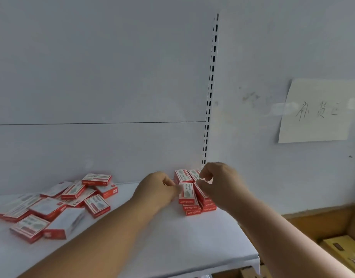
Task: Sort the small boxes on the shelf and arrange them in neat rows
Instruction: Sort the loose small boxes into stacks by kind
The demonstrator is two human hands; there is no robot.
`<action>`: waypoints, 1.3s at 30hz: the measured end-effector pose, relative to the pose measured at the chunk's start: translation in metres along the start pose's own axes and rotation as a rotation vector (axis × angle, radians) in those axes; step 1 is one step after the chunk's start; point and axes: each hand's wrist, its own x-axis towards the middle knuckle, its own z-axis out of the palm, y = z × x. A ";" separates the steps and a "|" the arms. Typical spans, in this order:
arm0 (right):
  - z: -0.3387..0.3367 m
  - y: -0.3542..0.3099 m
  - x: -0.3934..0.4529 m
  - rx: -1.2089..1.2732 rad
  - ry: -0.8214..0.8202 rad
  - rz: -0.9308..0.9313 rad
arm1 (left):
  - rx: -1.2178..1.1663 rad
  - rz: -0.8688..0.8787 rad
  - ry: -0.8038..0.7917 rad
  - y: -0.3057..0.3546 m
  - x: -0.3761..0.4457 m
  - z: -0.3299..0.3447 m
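Blurred note (317, 111), right edge cut off.

Single head view: looks forward and slightly down, close over the shelf (172, 237) toward the back wall (102, 77).
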 end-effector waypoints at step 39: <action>0.151 -0.214 0.069 0.124 -0.112 0.050 | 0.595 0.119 0.012 -0.187 0.049 -0.172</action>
